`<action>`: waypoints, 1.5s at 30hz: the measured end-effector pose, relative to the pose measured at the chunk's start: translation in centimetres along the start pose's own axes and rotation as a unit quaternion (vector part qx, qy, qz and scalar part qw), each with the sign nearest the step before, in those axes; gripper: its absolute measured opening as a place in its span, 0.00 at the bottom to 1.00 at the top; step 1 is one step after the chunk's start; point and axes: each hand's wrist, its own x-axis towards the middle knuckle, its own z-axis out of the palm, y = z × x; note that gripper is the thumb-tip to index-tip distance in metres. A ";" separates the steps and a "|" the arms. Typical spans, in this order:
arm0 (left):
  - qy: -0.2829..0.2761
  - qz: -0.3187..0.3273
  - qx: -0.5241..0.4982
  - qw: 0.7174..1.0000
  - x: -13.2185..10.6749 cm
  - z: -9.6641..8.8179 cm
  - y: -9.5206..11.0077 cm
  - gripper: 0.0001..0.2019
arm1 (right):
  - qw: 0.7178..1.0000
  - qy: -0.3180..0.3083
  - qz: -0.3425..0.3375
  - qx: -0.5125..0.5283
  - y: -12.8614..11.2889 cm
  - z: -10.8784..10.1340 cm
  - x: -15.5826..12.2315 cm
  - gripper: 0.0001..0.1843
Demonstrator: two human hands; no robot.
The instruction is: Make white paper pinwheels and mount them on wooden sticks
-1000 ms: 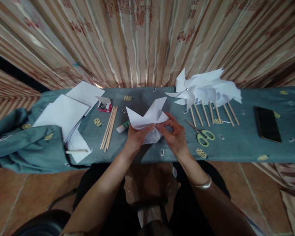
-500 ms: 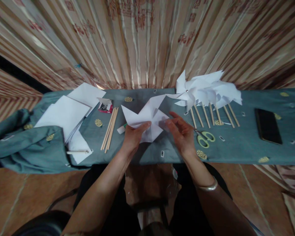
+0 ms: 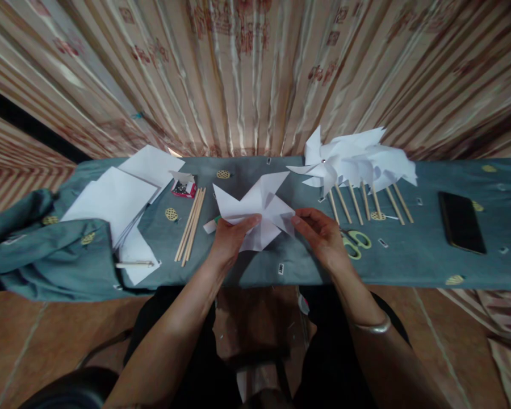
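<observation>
Brown floor tiles (image 3: 21,341) fill the near part of the scene, with the person's dark-clad legs (image 3: 166,341) running in under a narrow table spread with a green cloth (image 3: 413,258). A silver bangle (image 3: 377,326) circles the right wrist.

Both hands are at the middle of the table, a little apart, with a white paper pinwheel (image 3: 264,200) between them. The left hand (image 3: 230,241) grips it from the near left, thumb laid flat towards its centre; the right hand (image 3: 321,232) pinches the tip of its right-hand blade between thumb and forefinger. The pinwheel's other points spread freely, two of them towards the far side.

Just right of the right hand lie scissors (image 3: 358,243) with light green handles (their blades are mostly hidden by the hand). A dark phone (image 3: 462,221) rests farther right. Past the left hand, a small white-and-green object (image 3: 210,226) shows in part. Left of that lie several wooden sticks (image 3: 191,227), with a small red-and-white box (image 3: 184,186) just beyond their far ends. At the left, sheets of white paper (image 3: 114,196) overlap, and a pen-like stick (image 3: 134,264) lies over the nearest sheet.

At the far right, pinwheels on sticks (image 3: 357,159) lie bunched, handles pointing near. Behind everything hangs a striped curtain (image 3: 255,79).
</observation>
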 end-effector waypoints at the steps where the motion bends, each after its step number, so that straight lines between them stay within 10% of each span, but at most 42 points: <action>1: -0.003 0.000 0.009 1.000 -0.1 0.1 -0.1 0.18 | 1.000 -0.006 0.000 0.003 0.0 -0.1 0.0 0.17; 12: -0.098 -0.019 0.073 0.992 -0.9 0.4 -0.7 0.14 | 0.991 -0.114 0.042 0.048 -0.3 0.0 0.2 0.26; 29: -0.120 -0.005 0.108 0.987 -0.7 0.2 -0.5 0.15 | 0.996 -0.075 0.037 -0.014 0.2 0.5 0.2 0.22; 45: -0.027 0.054 0.107 0.992 0.1 -0.3 0.4 0.11 | 0.999 -0.008 -0.018 0.029 0.4 -0.4 0.8 0.16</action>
